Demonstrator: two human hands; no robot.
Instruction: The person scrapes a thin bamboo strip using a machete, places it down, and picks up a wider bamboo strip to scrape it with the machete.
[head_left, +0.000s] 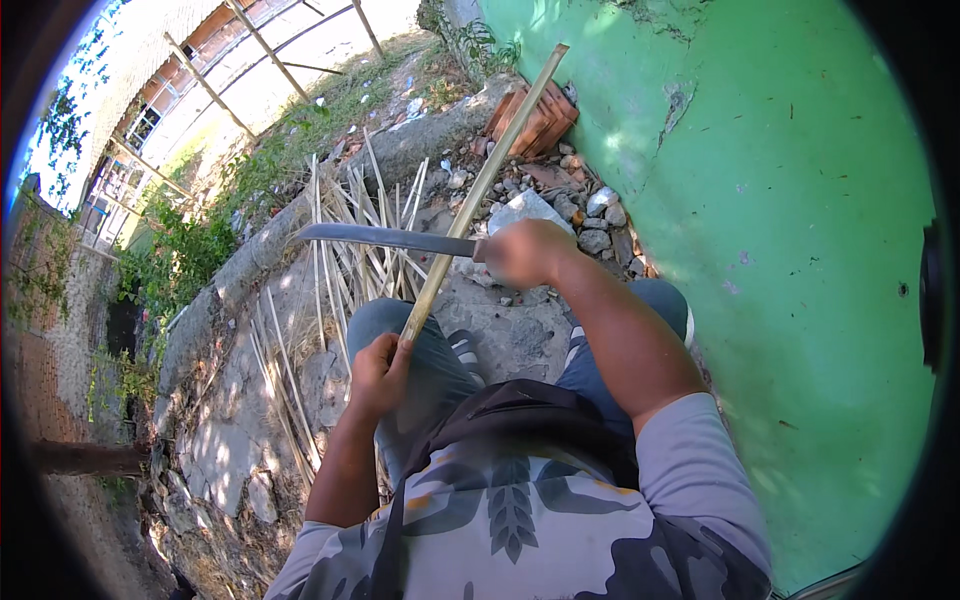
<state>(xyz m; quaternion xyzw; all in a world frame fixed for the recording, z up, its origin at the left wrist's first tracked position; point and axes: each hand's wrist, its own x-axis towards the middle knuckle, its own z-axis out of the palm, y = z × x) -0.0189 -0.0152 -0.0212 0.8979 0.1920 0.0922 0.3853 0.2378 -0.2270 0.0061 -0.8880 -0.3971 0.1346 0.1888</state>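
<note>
My left hand (380,372) is closed round the lower end of a long pale bamboo strip (490,170), just above my left knee. The strip slants up and away to the right, its far end near the green wall. In my right hand (530,253), closed round the handle, is a machete (390,237) with a long dark blade pointing left. The blade lies across the strip around its middle; whether it touches or cuts in, I cannot tell. The right hand is partly blurred.
Several thin split strips (350,225) lie heaped on the stone ground ahead, with more (285,385) to the left. Rubble (595,215) and stacked orange tiles (535,120) sit along the green wall (780,300) at right. A low concrete kerb (250,255) runs at left.
</note>
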